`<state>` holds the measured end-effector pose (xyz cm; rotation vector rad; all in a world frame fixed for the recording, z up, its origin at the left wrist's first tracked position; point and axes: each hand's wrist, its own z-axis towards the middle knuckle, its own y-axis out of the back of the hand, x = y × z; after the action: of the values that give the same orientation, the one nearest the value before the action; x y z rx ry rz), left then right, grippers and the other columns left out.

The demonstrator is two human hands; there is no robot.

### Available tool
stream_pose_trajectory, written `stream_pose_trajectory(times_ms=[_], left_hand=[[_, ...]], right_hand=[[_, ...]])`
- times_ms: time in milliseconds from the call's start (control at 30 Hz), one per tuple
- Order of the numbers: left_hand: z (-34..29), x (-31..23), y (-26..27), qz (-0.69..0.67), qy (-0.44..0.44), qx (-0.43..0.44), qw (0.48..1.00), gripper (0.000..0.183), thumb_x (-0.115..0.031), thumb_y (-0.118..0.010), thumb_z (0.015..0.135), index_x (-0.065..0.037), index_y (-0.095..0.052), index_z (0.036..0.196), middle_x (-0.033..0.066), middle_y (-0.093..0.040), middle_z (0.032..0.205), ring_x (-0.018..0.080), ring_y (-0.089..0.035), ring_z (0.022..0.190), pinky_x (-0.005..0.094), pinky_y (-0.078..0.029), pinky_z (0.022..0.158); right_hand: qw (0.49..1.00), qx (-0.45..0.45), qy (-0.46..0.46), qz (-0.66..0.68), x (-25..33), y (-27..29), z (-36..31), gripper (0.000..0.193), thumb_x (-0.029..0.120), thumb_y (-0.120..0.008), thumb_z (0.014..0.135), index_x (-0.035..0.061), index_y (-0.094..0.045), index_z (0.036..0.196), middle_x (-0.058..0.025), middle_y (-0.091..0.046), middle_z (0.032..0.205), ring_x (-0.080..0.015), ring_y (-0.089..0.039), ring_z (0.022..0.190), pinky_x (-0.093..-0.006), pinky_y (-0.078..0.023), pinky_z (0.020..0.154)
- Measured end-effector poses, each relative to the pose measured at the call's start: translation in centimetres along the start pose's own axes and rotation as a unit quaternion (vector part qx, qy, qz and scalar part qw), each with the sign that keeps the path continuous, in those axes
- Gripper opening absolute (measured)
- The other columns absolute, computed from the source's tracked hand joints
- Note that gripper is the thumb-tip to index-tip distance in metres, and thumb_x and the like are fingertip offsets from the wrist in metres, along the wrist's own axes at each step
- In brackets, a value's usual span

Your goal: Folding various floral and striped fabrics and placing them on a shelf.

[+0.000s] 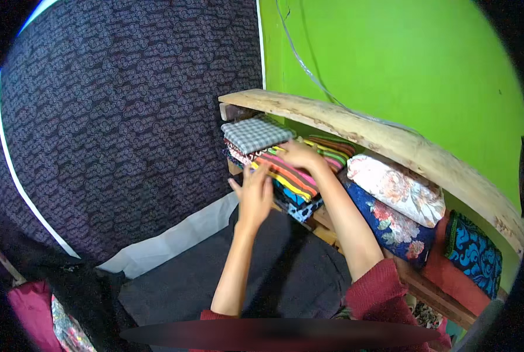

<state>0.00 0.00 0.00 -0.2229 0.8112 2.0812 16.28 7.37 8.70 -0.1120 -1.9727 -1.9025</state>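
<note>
Stack of folded cloths (285, 170) on a wooden shelf (391, 138), checked cloth (256, 134) on top. Left hand (255, 190): fingers spread flat against the stack's front. Right hand (300, 155): resting on the striped cloth (291, 176); finger grip unclear. Floral bundles (397, 190) lie alongside.

A small cloth shop or home fabric store is being shown. On the right, a rough wooden shelf (391, 138) is fixed against a bright green wall (402, 58), and folded fabrics are being kept beneath it: a striped stack (291, 173) topped by a checked cloth (255, 134), a pale floral roll (397, 188), a dark blue floral roll (394, 226) and a turquoise patterned bundle (473, 252). A large dark patterned cloth (115, 117) is hanging at the left.
</note>
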Motion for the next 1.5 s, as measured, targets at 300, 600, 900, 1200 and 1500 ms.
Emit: stream_pose_trajectory(times_ms=[300,600,900,1200,1500], left_hand=[[-9.4,-5.5,6.3,0.243,0.119,0.081,0.959,0.052,-0.017,-0.048,0.083,0.000,-0.035,0.131,0.0201,-0.022,0.142,0.0433,-0.012,0.132,0.0722,-0.005,0.093],[-21.0,-7.0,13.8,0.477,0.225,0.103,0.844,0.062,-0.015,-0.049,0.078,0.000,-0.029,0.135,0.0178,-0.019,0.144,0.0410,-0.014,0.133,0.0729,-0.005,0.092],[-30.4,-11.2,20.9,0.549,0.374,0.069,0.744,0.059,-0.019,-0.045,0.080,0.002,-0.030,0.134,0.0202,-0.021,0.143,0.0353,-0.016,0.134,0.0650,-0.007,0.099],[-39.0,-12.9,29.1,0.532,0.459,-0.047,0.710,0.058,-0.014,-0.046,0.081,0.002,-0.029,0.134,0.0193,-0.017,0.144,0.0397,-0.010,0.134,0.0670,-0.003,0.098],[-45.5,-13.2,36.0,0.503,0.509,-0.068,0.695,0.087,-0.029,-0.065,0.072,0.001,-0.017,0.138,0.0244,-0.015,0.142,0.0447,-0.010,0.131,0.0679,-0.004,0.097]], right_hand=[[0.932,-0.286,0.205,-0.091,8.3,-11.5,-14.4,0.050,0.024,-0.049,0.083,0.0054,-0.041,0.129,-0.0192,-0.026,0.140,-0.0372,-0.014,0.133,-0.0716,-0.007,0.094],[0.921,-0.107,0.362,0.097,15.5,-21.9,-20.8,0.053,0.014,-0.039,0.086,0.0044,-0.029,0.137,-0.0158,-0.025,0.143,-0.0316,-0.017,0.134,-0.0690,-0.003,0.096],[0.847,0.049,0.504,0.160,23.1,-26.6,-27.3,0.055,0.010,-0.041,0.083,0.0030,-0.028,0.137,-0.0177,-0.024,0.143,-0.0342,-0.017,0.134,-0.0650,-0.010,0.099],[0.697,0.150,0.641,0.285,32.9,-32.1,-31.6,0.056,0.007,-0.047,0.083,0.0005,-0.028,0.136,-0.0253,-0.012,0.144,-0.0371,-0.015,0.134,-0.0409,-0.018,0.107],[0.658,0.168,0.493,0.543,46.9,-38.9,-34.5,0.077,0.013,-0.068,0.072,0.0035,-0.028,0.137,-0.0278,-0.006,0.144,-0.0350,-0.012,0.134,-0.0391,-0.019,0.106]])
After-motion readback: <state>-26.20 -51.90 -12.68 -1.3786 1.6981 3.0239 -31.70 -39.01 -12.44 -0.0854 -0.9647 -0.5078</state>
